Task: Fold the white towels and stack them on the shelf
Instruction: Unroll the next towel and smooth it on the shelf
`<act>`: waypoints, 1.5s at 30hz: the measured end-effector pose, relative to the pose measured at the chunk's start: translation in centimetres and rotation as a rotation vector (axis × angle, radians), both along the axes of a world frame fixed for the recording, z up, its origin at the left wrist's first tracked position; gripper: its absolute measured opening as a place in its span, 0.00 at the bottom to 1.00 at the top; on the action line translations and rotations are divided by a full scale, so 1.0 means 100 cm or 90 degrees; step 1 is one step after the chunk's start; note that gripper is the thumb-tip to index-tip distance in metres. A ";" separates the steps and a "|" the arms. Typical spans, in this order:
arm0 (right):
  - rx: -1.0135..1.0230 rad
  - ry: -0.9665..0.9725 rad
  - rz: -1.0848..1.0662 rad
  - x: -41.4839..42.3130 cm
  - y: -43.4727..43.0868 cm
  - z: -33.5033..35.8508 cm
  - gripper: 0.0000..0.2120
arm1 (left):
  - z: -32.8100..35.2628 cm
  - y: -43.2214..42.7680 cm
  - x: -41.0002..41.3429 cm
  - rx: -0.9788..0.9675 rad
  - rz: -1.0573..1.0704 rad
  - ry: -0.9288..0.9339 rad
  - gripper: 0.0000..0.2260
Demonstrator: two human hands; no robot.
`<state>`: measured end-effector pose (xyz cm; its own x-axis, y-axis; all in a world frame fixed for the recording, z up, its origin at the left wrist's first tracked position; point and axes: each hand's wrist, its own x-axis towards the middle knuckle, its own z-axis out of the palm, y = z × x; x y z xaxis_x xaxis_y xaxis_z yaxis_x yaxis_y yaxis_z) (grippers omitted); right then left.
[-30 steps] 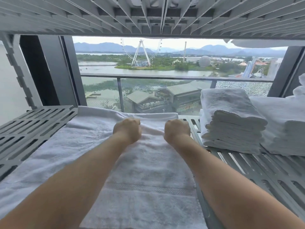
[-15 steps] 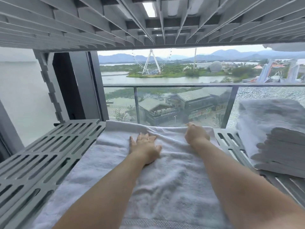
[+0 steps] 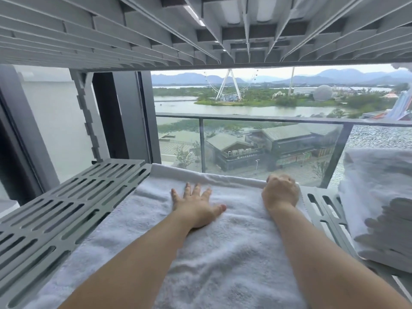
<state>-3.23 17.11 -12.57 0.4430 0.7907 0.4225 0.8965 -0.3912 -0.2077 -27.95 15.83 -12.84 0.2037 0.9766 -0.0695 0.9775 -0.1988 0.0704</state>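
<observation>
White towel [image 3: 223, 253] spread flat on slotted grey shelf [image 3: 66, 210], far edge at shelf's back. Left hand [image 3: 196, 208] pressed flat, fingers splayed. Right hand [image 3: 279, 194] fisted on far-right edge. Bare slats left; folded stack [image 3: 379, 208] right.

Your right hand [image 3: 279, 194] curls over the spread towel's [image 3: 223, 253] far edge, so its fingertips are hidden and you cannot tell the grip. The folded stack [image 3: 379, 208] is blurred and cut off at the right edge; the towel's near end runs out below.
</observation>
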 end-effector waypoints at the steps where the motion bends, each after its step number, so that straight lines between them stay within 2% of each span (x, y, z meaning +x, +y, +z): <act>1: 0.004 -0.008 0.014 0.001 -0.002 -0.002 0.12 | 0.001 0.001 0.001 -0.001 0.003 -0.007 0.43; 4: 0.025 -0.018 0.055 -0.002 -0.010 -0.003 0.10 | 0.009 0.008 0.009 0.104 0.017 -0.009 0.38; 7: 0.060 -0.062 0.113 -0.010 -0.014 -0.003 0.14 | 0.015 0.020 0.023 0.347 -0.026 0.026 0.20; 9: 0.075 -0.025 0.134 -0.010 -0.013 -0.005 0.13 | 0.019 0.031 0.033 0.433 -0.060 -0.020 0.10; 14: 0.072 0.122 0.081 0.010 -0.008 -0.005 0.15 | 0.024 0.055 0.053 0.350 -0.023 -0.208 0.08; 16: 0.062 0.151 0.072 0.017 -0.010 -0.004 0.14 | 0.023 0.058 0.063 0.322 0.010 -0.207 0.09; 19: 0.008 0.173 0.087 0.022 -0.011 0.001 0.11 | 0.021 0.058 0.073 0.272 -0.010 -0.140 0.10; 23: -0.066 0.150 0.110 0.020 -0.012 0.011 0.10 | 0.024 0.056 0.080 0.184 -0.067 -0.084 0.10; 28: -0.055 0.105 0.107 0.021 -0.015 0.016 0.13 | 0.025 0.051 0.083 0.295 -0.031 -0.041 0.08; 32: 0.068 0.093 0.085 0.021 -0.015 0.006 0.09 | 0.014 0.056 0.079 0.304 -0.049 -0.092 0.06; 35: 0.165 0.101 0.103 0.022 -0.015 0.002 0.07 | 0.016 0.059 0.079 0.288 -0.101 -0.031 0.08; 38: 0.109 0.064 0.094 0.022 -0.018 -0.001 0.07 | 0.019 0.057 0.083 0.312 -0.109 0.005 0.12; 41: 0.053 0.052 0.111 0.026 -0.016 -0.004 0.10 | 0.013 0.048 0.090 0.363 -0.041 -0.079 0.12; 43: 0.003 0.028 0.114 0.025 -0.012 -0.005 0.12 | 0.006 0.050 0.091 0.334 -0.036 -0.146 0.18; 45: -0.064 0.022 0.100 0.022 -0.010 -0.007 0.18 | 0.007 0.054 0.088 0.242 -0.052 -0.145 0.23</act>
